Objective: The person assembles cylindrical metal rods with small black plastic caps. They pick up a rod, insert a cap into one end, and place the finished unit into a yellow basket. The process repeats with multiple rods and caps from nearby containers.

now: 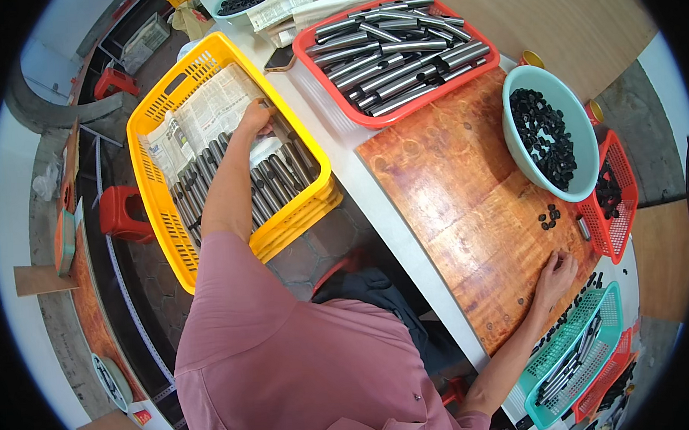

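My left hand point(256, 120) reaches into a yellow plastic crate point(152, 177). Its fingers are curled at the end of a metal tube point(281, 127) by the crate's right wall. Rows of dark shiny metal tubes point(270, 186) with holes near their ends lie in the crate, with newspaper point(201, 106) under and behind them. On the right, my right hand point(556, 279) rests on the reddish-brown wooden board point(451, 203), fingers curled; whatever they hold, if anything, is too small to make out. Several small black caps point(548, 217) lie on the board just beyond it.
A red basket point(386, 119) heaped with metal tubes stands at the back. To the right are a pale green bowl point(513, 142) of black caps, a small red basket point(618, 234) and a green basket point(543, 408) holding tubes. A phone point(280, 59) lies behind the crate.
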`<state>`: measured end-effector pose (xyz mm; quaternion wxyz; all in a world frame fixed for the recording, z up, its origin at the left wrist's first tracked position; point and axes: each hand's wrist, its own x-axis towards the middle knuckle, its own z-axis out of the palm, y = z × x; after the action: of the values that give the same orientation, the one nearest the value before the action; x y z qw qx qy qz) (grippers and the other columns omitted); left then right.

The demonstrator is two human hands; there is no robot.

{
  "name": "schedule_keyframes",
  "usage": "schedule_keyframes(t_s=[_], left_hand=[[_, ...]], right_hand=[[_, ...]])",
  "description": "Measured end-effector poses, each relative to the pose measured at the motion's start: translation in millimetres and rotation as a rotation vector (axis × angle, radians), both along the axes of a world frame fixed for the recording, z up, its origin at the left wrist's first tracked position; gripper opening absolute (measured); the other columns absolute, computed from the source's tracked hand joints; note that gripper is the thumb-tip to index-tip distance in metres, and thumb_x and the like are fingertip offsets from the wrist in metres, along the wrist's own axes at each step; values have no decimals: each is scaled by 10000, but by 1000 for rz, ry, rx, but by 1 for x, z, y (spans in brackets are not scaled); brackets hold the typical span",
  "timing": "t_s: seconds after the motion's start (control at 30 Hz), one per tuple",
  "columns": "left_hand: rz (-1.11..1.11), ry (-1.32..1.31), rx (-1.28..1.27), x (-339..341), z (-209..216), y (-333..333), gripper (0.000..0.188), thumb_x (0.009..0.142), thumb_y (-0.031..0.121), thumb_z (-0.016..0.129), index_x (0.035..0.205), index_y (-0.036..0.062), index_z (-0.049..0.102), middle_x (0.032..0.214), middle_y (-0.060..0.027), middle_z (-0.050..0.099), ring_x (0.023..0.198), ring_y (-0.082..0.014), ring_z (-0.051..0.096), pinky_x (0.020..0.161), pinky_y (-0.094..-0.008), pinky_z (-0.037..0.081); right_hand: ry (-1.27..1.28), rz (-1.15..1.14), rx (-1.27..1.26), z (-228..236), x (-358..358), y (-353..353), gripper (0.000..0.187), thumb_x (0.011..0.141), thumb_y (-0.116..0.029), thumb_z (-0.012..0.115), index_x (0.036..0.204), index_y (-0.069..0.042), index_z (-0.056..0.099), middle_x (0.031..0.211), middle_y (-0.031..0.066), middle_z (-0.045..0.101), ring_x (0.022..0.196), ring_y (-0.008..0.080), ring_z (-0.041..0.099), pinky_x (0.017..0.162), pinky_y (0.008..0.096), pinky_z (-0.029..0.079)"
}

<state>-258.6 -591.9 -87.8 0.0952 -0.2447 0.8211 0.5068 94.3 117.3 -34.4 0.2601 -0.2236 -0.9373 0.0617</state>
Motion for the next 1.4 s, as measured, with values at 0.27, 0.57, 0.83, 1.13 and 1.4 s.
schedule_keyframes(t_s=[0.27,0.57,0.83,1.13,1.4], left_hand=[[45,132,-279,11,-8,7,759,933,287,692,1538,29,314,836,-175,673,599,-251,656,571,-378,552],[122,846,-535,67,74,21,399,954,185,647,1300,-7,596,873,-85,630,792,-194,603,767,-341,502],[-454,1287,-386,100,187,193,197,984,55,635,1176,10,657,969,-63,638,838,-138,593,761,-271,494],[-1457,1097,-31,176,143,413,191,882,-44,654,1065,7,673,903,-130,651,750,-243,633,664,-328,504],[-1170,337,476,234,88,493,173,966,66,639,1118,4,692,895,-31,667,750,-90,569,652,-253,467]], right_hand=[[71,64,75,-3,0,6,139,942,-126,651,930,7,612,921,159,611,916,357,584,824,453,469],[100,70,40,2,1,1,99,878,-85,688,910,-17,623,928,158,630,918,366,590,833,467,469],[163,53,-29,11,-1,-5,58,830,-59,656,879,-31,644,919,174,645,932,372,609,841,481,479],[336,45,-44,70,42,-43,154,812,-103,718,936,-48,645,952,147,651,900,328,634,798,444,500],[85,-490,-13,158,181,23,125,902,-119,643,974,-48,717,922,165,729,843,361,710,738,463,556]])
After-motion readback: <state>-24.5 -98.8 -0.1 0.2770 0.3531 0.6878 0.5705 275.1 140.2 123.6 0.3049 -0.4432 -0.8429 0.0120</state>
